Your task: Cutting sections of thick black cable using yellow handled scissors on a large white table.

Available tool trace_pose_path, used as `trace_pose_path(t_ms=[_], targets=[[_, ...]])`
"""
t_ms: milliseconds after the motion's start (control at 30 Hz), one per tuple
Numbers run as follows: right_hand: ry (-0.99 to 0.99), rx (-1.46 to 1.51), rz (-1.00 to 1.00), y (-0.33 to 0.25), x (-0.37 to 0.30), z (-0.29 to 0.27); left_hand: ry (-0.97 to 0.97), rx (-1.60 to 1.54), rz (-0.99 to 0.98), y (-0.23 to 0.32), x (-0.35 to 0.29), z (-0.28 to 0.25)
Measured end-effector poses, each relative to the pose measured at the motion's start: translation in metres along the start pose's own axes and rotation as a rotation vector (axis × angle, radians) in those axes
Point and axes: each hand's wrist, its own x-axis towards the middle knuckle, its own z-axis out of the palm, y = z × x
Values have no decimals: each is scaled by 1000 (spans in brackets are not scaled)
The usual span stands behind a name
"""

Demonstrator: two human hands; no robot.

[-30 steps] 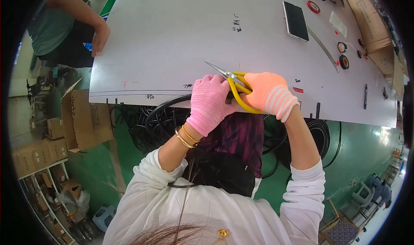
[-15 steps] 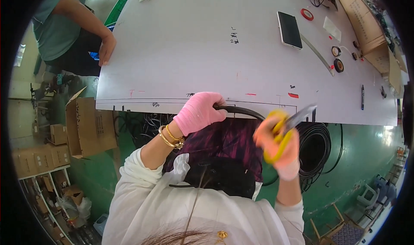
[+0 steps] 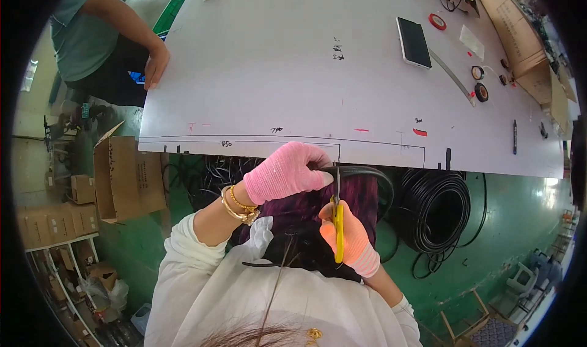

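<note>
A person in a white top sits at the near edge of a large white desk (image 3: 275,72), seen from above. Their left hand (image 3: 284,173), in a pink glove, is clenched around a black cable (image 3: 367,174) just below the desk edge. Their right hand (image 3: 348,237), in an orange glove, grips yellow-handled scissors (image 3: 337,215) with the blades pointing up, the tips at the cable right beside the left hand's fingers. The cable curves to the right toward a coil of black cable (image 3: 437,209) lying on the green floor (image 3: 501,225). On the far right of the desk lie a black phone (image 3: 414,42) and rolls of tape (image 3: 481,92). Another person's hand (image 3: 156,62) rests on the desk's left edge
</note>
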Motion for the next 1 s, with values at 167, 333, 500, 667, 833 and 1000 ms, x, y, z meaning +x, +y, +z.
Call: trace_pose_path(t_ms=[167, 333, 500, 667, 833, 1000], targets=[[-6, 14, -8, -9, 0, 3, -7, -12, 3, -1, -3, -1], [38, -87, -39, -2, -1, 10, -3, -25, 15, -2, -3, -1], [88, -41, -18, -17, -2, 10, -24, -9, 13, -5, -1, -4], [52, -32, 55, -38, -7, 6, -127, -163, -18, -1, 3, -7], [26, -29, 21, -46, -10, 1, -407, -469, -13, 6, 9, -17], [-77, 82, 379, -73, -7, -8, -505, -487, -8, -2, 17, -17]])
